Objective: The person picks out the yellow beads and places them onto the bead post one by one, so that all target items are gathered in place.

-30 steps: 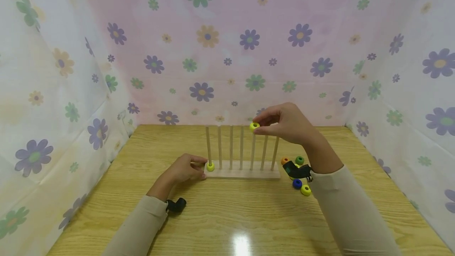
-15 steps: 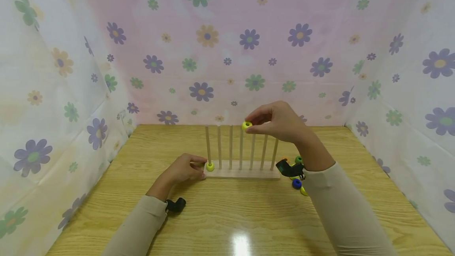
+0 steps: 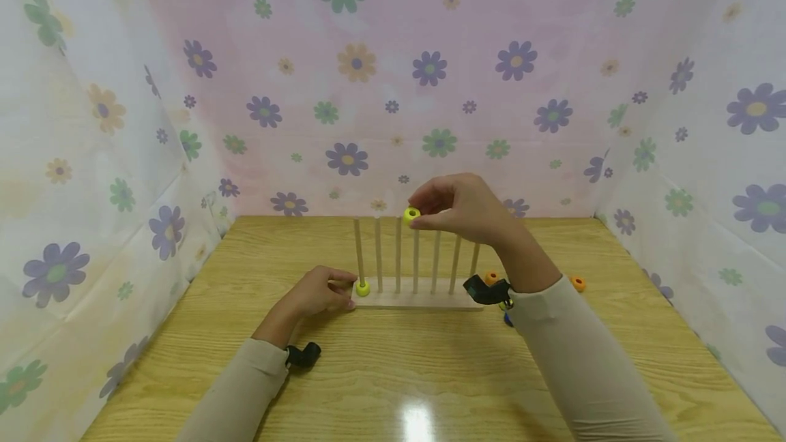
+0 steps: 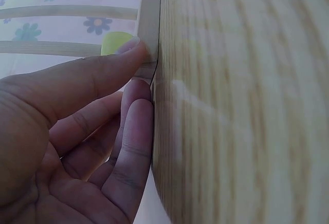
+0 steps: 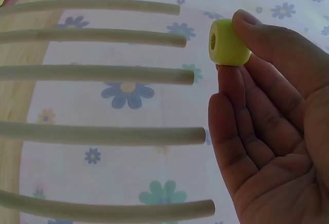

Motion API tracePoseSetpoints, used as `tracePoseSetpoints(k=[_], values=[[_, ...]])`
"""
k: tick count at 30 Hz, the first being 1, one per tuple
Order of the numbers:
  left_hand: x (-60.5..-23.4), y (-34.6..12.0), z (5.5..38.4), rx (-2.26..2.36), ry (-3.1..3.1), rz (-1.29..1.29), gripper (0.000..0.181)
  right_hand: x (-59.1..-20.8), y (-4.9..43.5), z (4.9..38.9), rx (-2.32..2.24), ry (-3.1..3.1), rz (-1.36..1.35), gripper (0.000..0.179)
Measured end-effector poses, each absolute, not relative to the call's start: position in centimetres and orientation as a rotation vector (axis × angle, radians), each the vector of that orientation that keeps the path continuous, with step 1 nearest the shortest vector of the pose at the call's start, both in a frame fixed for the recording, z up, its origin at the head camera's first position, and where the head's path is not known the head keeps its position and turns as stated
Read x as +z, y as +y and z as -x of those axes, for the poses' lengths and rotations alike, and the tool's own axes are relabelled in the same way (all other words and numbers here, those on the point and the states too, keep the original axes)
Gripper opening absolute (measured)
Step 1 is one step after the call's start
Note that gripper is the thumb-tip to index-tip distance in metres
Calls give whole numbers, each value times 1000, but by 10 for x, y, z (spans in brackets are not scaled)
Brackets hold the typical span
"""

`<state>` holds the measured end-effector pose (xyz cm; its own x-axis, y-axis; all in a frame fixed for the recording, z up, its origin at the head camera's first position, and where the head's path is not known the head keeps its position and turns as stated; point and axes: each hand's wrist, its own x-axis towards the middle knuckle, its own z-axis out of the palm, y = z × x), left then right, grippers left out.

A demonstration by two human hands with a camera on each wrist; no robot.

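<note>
My right hand point(image 3: 469, 213) pinches a yellow bead point(image 3: 407, 217) between thumb and fingers, level with the tops of the wooden pegs, close to the third and fourth from the left. In the right wrist view this bead point(image 5: 236, 47) is off the pegs, its hole facing the peg tips. The wooden peg rack point(image 3: 417, 300) has a row of upright pegs on a long base. My left hand point(image 3: 319, 290) grips the left end of that base, thumb and fingertips on it. Around the foot of the leftmost peg sits another yellow bead point(image 3: 363, 290).
Right of the rack lie loose beads: an orange bead point(image 3: 492, 277), a blue bead point(image 3: 508, 320) and another orange bead point(image 3: 578, 284). My right forearm and its black wrist camera point(image 3: 487, 290) hide part of the group. Flowered cloth point(image 3: 393, 74) walls the table.
My right hand has carried the yellow bead leftward along the peg tops, from about the fifth peg to between the third and fourth. The left hand stays on the base.
</note>
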<state>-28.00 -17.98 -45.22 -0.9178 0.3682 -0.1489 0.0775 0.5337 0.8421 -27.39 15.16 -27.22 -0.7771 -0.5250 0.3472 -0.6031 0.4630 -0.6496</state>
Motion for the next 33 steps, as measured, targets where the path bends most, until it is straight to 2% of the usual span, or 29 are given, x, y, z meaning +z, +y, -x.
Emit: tracePoseSetpoints(k=[33], values=[[-452, -181, 281, 1334, 2442, -365, 58, -279, 101, 278, 1240, -2547, -1085, 24]])
